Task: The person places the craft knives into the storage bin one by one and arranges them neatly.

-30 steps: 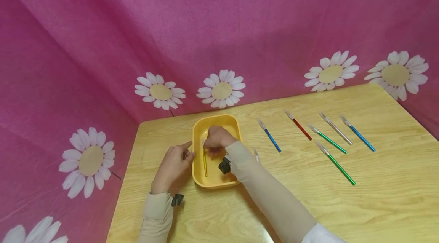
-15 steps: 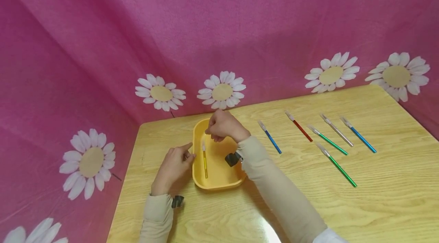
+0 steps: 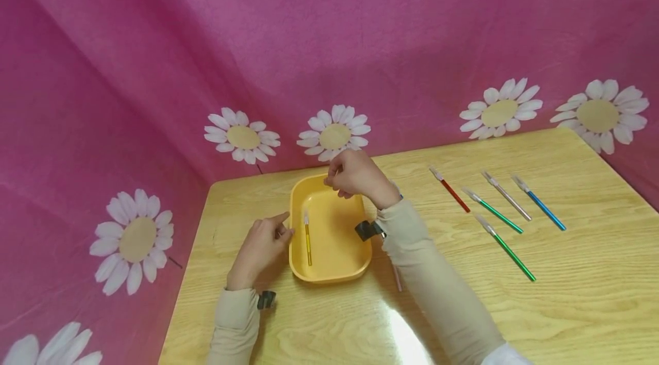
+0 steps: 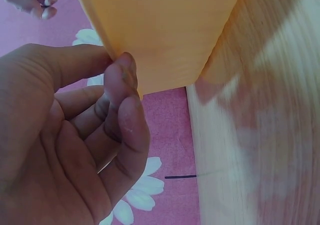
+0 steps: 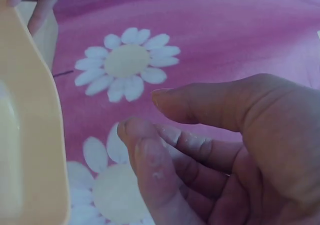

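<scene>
My left hand (image 3: 262, 248) is at the left side of a yellow plastic tray (image 3: 329, 280). In the left wrist view, its thumb and forefinger pinch the tray's rim, and the other fingers curl loosely outside the wall. Inside the tray, along its left side, lies a yellow craft knife (image 3: 309, 245) with a clear cap over its blade. My right hand (image 3: 357, 173) hovers over the tray's far right corner with nothing in it. The right wrist view shows a gap between its thumb and bent fingers.
On the wooden table (image 3: 582, 308) to the right lie a red craft knife (image 3: 453, 193), a silver one, a blue one and two green ones, all capped. A pink craft knife (image 3: 396, 278) is partly hidden by the right sleeve. Flowered pink cloth (image 3: 412, 56) hangs behind.
My right hand has let go of the yellow craft knife in the tray, then risen and moved away to the far right. The left hand has stayed at the rim.
</scene>
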Available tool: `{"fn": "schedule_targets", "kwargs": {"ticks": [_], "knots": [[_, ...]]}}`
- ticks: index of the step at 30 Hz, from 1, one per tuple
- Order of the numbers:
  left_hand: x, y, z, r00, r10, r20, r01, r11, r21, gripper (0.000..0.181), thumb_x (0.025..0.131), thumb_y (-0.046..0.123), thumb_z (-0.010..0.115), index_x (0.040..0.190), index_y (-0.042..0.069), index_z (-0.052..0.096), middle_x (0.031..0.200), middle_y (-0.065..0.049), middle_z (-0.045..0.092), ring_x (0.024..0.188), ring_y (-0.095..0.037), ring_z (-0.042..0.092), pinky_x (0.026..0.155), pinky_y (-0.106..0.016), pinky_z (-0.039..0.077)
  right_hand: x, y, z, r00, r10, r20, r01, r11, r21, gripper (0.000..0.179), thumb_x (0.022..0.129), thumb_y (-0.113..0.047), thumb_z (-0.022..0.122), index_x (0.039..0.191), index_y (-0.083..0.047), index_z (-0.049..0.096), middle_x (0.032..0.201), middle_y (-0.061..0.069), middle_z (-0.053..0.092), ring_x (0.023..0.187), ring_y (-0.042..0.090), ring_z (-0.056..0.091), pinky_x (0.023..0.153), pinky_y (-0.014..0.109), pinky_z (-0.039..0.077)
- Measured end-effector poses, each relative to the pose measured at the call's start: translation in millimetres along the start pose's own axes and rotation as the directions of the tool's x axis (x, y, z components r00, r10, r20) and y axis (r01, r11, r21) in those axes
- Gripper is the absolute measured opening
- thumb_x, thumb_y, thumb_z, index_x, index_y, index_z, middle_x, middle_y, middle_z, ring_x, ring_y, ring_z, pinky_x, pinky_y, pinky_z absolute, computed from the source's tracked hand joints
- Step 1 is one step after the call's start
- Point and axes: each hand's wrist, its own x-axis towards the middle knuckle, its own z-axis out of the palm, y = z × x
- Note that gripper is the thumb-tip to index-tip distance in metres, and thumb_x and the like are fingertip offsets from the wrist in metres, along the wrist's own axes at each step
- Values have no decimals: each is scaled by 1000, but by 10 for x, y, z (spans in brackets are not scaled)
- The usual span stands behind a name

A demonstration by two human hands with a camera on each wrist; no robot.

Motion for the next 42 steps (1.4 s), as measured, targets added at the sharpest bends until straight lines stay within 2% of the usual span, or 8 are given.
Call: {"fn": "schedule_targets", "kwargs": {"ticks": [6, 10, 17, 23, 29, 37, 42], "knots": [[17, 3, -20, 1000, 6, 15, -6, 1000, -5, 48, 99, 14, 68, 143, -3, 60, 80, 0, 66, 68, -9, 53, 67, -24, 45, -83, 115, -159, 997, -3, -71, 1, 999, -39, 15, 92, -18, 75, 88, -3, 74, 75, 10, 73, 55, 11, 67, 55, 26, 58], [16, 2, -16, 1000, 8, 17, -8, 1000, -5, 49, 98, 14, 69, 143, -3, 60, 79, 0, 65, 68, -9, 53, 69, -24, 45, -130, 252, -250, 995, -14, -102, 9, 999, -47, 15, 91, -16, 74, 88, -2, 74, 80, 13, 75, 57, 17, 71, 54, 28, 59], [26, 20, -51, 1000, 12, 21, -12, 1000, 1, 48, 98, 13, 70, 142, -3, 61, 77, 0, 64, 67, -9, 52, 66, -23, 44, -245, 521, -384, 990, 32, -136, -36, 999, -27, 15, 91, -16, 71, 90, -1, 75, 77, 9, 75, 59, 18, 71, 56, 30, 59], [32, 20, -42, 999, -8, 37, 7, 1000, 3, 49, 99, 15, 70, 144, -1, 60, 77, 1, 63, 66, -10, 52, 65, -23, 44, -315, 795, -417, 985, 86, -152, -100, 991, -88, 16, 92, -19, 71, 90, -4, 75, 76, 6, 75, 59, 14, 70, 57, 28, 55], [32, 2, -20, 999, 15, 33, -15, 1000, 4, 49, 97, 14, 71, 142, -3, 61, 76, 1, 64, 66, -9, 53, 68, -24, 45, -351, 1004, -445, 981, 96, -169, -125, 978, -167, 17, 92, -23, 72, 92, -6, 75, 72, 2, 74, 63, 15, 67, 65, 29, 49], [34, 0, -28, 999, 14, 34, -14, 1000, -2, 49, 97, 13, 71, 143, -3, 61, 76, 0, 63, 67, -9, 52, 66, -23, 44, -392, 1207, -478, 975, 82, -208, -132, 962, -238, 23, 92, -27, 72, 92, -4, 77, 86, 9, 75, 78, 24, 65, 70, 34, 47], [32, 5, -25, 999, 2, 39, -2, 1000, -7, 50, 97, 13, 71, 143, -2, 60, 77, 0, 64, 68, -10, 53, 66, -23, 45, -420, 1319, -463, 975, 95, -200, -143, 959, -243, 21, 90, -23, 73, 94, -3, 78, 93, 14, 77, 82, 28, 67, 74, 41, 52]]}}
